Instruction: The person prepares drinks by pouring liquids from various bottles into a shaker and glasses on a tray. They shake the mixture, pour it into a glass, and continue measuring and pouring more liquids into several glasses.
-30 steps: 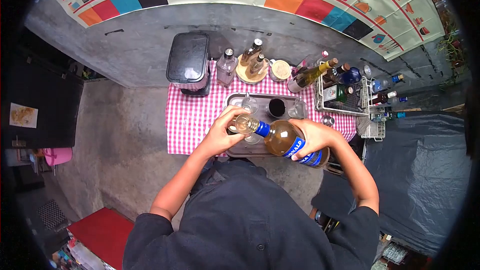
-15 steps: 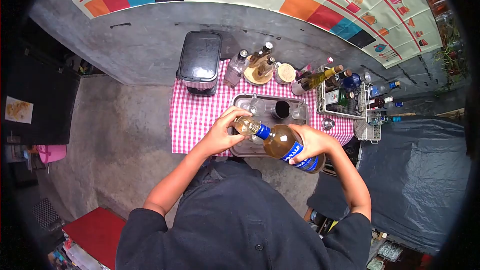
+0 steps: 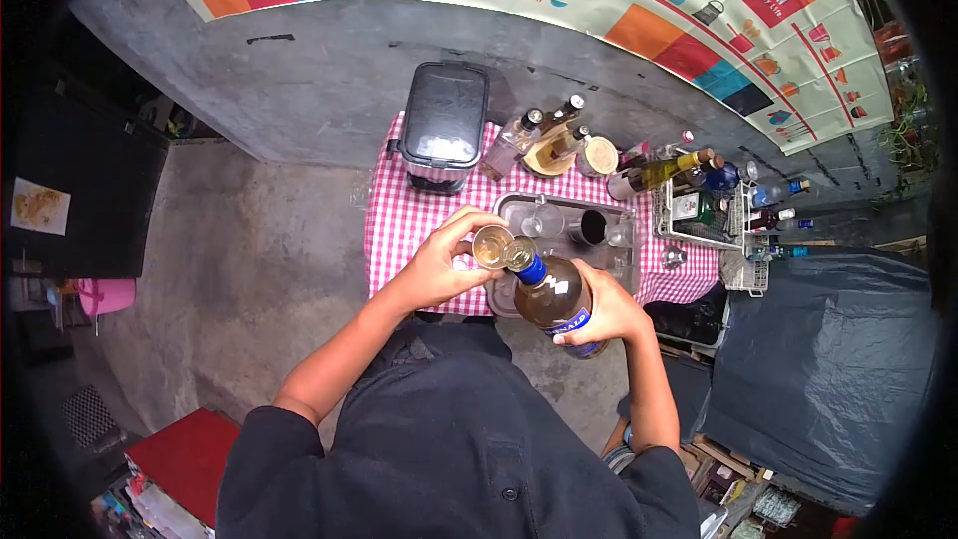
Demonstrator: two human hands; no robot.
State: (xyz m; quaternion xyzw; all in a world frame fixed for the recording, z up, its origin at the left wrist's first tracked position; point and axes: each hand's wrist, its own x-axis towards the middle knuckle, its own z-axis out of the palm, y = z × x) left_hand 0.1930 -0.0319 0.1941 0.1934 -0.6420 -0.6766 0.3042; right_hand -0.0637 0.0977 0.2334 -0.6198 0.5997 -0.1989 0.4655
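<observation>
My left hand (image 3: 439, 262) is closed around a small round jigger (image 3: 491, 247), its mouth facing up at me. In my right hand (image 3: 611, 307) is a liquor bottle (image 3: 549, 297) with a blue neck band and a blue label, gripped around its body. The bottle leans toward the left, and its open mouth is right at the jigger's rim. Both are held over the near left part of a grey tray (image 3: 631, 274). On that tray stand a glass mug (image 3: 544, 221), a dark-filled glass (image 3: 589, 228) and another clear glass (image 3: 619, 233).
The tray lies on a red-checked tablecloth (image 3: 391, 245). A black lidded bin (image 3: 446, 115) stands at the back left. Several bottles (image 3: 514, 145) and a round lidded jar (image 3: 599, 156) are along the wall. A wire basket (image 3: 704, 230) with bottles sits at the right.
The bottle has become more upright and its neck has drawn back to the jigger's rim. My right hand has shifted slightly left. The whole view has turned, so the table appears further right.
</observation>
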